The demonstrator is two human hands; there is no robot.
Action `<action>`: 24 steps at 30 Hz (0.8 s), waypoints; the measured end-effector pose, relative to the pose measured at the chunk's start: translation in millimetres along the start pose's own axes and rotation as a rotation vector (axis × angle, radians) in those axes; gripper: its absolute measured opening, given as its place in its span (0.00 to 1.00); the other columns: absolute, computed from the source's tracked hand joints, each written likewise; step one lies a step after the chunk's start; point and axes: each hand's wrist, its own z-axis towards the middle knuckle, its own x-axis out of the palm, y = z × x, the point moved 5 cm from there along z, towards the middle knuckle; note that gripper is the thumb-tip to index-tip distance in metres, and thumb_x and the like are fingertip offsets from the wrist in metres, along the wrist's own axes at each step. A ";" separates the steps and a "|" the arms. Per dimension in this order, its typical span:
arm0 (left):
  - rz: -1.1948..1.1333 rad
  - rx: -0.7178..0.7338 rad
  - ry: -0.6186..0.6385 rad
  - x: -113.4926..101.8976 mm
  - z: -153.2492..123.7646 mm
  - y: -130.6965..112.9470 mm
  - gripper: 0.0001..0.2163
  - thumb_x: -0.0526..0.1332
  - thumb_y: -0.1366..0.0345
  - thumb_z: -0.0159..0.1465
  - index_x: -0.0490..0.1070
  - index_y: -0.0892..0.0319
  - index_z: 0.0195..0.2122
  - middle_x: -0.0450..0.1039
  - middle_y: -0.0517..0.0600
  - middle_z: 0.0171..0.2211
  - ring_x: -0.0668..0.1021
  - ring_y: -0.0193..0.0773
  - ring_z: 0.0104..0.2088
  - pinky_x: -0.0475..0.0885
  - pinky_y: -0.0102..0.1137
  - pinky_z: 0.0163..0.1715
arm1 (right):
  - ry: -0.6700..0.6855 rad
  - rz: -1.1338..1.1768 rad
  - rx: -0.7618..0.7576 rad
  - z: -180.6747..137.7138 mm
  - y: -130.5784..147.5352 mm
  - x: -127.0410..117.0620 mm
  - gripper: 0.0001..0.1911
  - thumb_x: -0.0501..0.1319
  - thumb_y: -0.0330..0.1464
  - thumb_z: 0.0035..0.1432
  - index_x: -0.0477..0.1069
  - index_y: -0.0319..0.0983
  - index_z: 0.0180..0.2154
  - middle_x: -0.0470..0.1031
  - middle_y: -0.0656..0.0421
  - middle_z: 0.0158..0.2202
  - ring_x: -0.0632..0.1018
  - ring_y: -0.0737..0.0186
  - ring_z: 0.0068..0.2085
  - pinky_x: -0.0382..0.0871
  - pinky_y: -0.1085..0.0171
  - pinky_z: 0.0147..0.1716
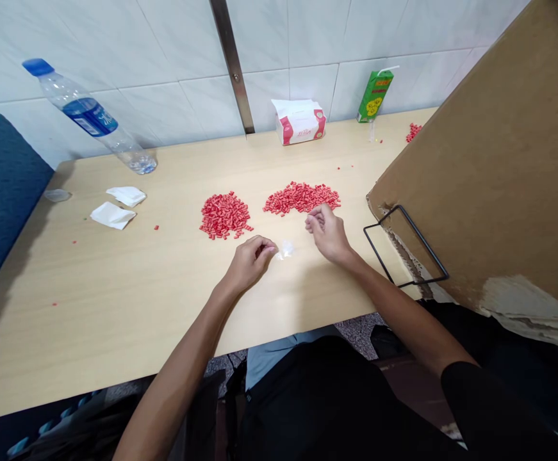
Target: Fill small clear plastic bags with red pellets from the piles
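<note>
Two heaps of small red cylindrical pieces lie on the pale wooden table: a rounded left heap [225, 215] and a wider right heap [300, 197]. My left hand [251, 257] is closed in a pinch at the edge of a small clear plastic piece [286, 249], perhaps a little bag, just in front of the heaps. Close against the near edge of the right heap, my right hand [327, 233] has its fingers curled together. Whatever lies between those fingertips is hidden.
A tilted plastic bottle [100, 125], a tissue pack [302, 123] and a green drink carton [375, 96] stand along the tiled wall. Folded tissues [113, 215] lie left. A large cardboard box [490, 166] with a black wire handle [435, 256] borders the right side; a blue box [4, 192] borders the left.
</note>
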 end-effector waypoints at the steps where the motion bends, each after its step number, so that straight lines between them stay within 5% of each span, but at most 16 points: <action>1: -0.070 -0.038 -0.024 -0.5 -0.2 3.2 0.07 0.59 0.61 0.63 0.72 0.58 0.33 0.77 0.51 0.33 0.76 0.38 0.32 0.69 0.32 0.32 | 0.031 0.077 0.005 -2.7 -0.9 7.3 0.06 0.54 0.37 0.62 0.62 0.41 0.37 0.74 0.59 0.32 0.79 0.63 0.33 0.72 0.62 0.35; 10: -0.500 -0.166 -0.156 1.0 0.3 6.6 0.11 0.66 0.61 0.56 0.71 0.60 0.36 0.77 0.51 0.32 0.80 0.38 0.34 0.74 0.32 0.37 | 0.147 0.314 0.021 -12.6 -2.1 29.7 0.09 0.60 0.38 0.57 0.67 0.40 0.38 0.76 0.60 0.31 0.81 0.64 0.33 0.77 0.64 0.36; 24: -0.214 -0.016 -0.167 -2.8 0.2 1.0 0.11 0.61 0.63 0.61 0.76 0.59 0.44 0.78 0.52 0.38 0.79 0.38 0.40 0.72 0.32 0.43 | 0.366 0.300 -0.053 -25.8 12.4 41.4 0.10 0.60 0.35 0.58 0.73 0.38 0.41 0.80 0.55 0.36 0.82 0.61 0.37 0.77 0.62 0.40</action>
